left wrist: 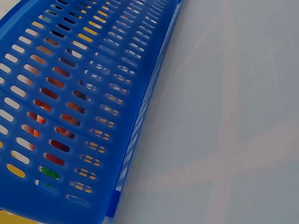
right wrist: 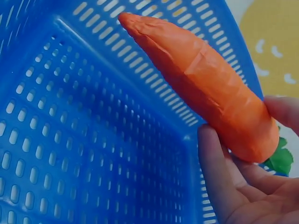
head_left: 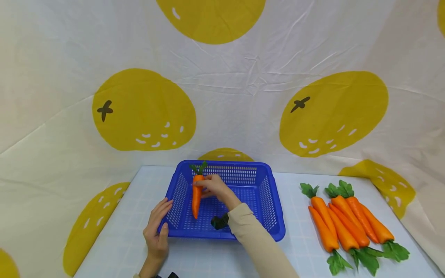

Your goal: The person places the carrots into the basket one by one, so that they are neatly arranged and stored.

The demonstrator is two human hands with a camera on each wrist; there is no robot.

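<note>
My right hand [head_left: 215,186] holds an orange carrot [head_left: 196,199] by its thick upper end, over the left part of a blue plastic basket [head_left: 278,227]. The carrot's green leaves [head_left: 199,168] point to the back and its tip points toward me. In the right wrist view, thumb and fingers [right wrist: 212,158] pinch the carrot [right wrist: 205,79] near its leafy end, above the slotted basket floor. My left hand [head_left: 158,227] rests against the basket's front left corner, fingers along the left rim and thumb at the front. The left wrist view shows the basket's outer wall [left wrist: 93,116] without the hand.
Several carrots [head_left: 342,224] with green leaves lie in a bunch on the table [head_left: 295,212], right of the basket. Behind the table hangs a pale cloth [head_left: 236,116] printed with big yellow fruits. Through the wall slots in the left wrist view, orange and green show.
</note>
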